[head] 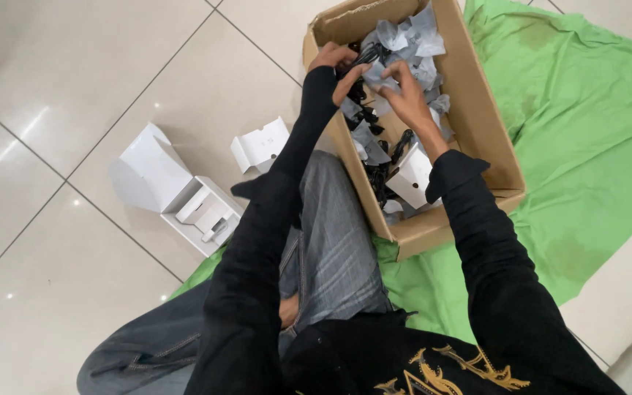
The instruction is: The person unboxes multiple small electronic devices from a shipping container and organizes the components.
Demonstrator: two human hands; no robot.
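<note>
On pale floor tiles, your left hand pinched a black cable inside the cardboard box; your right hand, open-fingered, hovered just right of it.

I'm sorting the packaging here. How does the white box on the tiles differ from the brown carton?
The white box lies open on the bare tiles; the brown carton sits on the green cloth. The white box is much smaller. It holds only white inserts; the brown carton is full of bagged black parts, with the left hand and right hand inside. Both are open.
</note>
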